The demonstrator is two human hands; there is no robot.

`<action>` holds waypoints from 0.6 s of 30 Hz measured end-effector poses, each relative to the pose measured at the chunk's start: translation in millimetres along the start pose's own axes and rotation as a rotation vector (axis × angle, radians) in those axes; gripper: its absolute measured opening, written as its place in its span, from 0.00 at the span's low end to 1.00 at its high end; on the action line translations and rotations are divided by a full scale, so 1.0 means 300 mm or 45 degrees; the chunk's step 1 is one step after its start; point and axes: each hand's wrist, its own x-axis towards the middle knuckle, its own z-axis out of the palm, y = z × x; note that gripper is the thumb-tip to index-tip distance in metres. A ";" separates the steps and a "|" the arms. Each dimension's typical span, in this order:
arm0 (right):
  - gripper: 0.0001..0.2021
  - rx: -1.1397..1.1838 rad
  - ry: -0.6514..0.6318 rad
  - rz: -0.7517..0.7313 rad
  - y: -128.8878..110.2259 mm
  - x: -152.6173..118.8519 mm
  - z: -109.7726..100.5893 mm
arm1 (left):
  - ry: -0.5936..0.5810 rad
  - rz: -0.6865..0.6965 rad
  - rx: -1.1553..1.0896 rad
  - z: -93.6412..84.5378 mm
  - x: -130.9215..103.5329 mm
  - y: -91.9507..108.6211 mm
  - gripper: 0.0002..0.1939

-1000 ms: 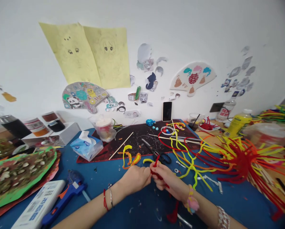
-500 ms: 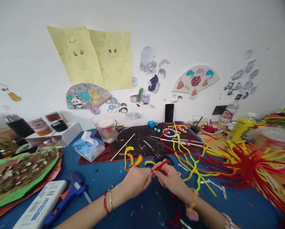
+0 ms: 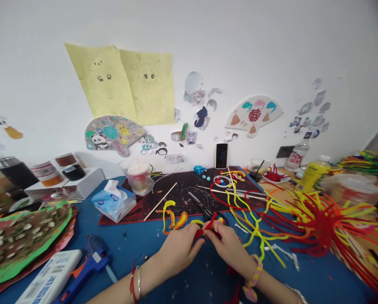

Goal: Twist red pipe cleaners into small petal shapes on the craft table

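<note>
Between my two hands is a short red pipe cleaner [image 3: 210, 222], pinched from both sides above the blue tabletop. My left hand [image 3: 183, 244] grips its lower left end, fingers curled. Thumb and fingers of my right hand [image 3: 227, 244] close on it near the middle, and a red tip sticks up between them. Just behind the hands lie black-handled scissors [image 3: 199, 201], their handles partly hidden. Bent yellow and orange pipe cleaner pieces [image 3: 174, 219] rest beyond my left hand. Long yellow pipe cleaners [image 3: 255, 230] trail beside my right hand.
A blue glue gun [image 3: 94, 257] and a white box [image 3: 51, 274] lie at left, near a tissue pack [image 3: 113, 200]. A phone [image 3: 221, 156] leans on the wall. A large red pipe cleaner bundle [image 3: 325, 228] spreads at right, before a yellow bottle [image 3: 314, 174].
My hands have tilted and shifted slightly, and the red pipe cleaner now points more steeply upward, with red also showing at my left fingers. The whole view has moved a little.
</note>
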 end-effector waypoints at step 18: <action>0.16 0.890 -0.496 0.715 -0.041 0.002 -0.007 | 0.198 0.633 1.001 0.006 -0.002 -0.057 0.10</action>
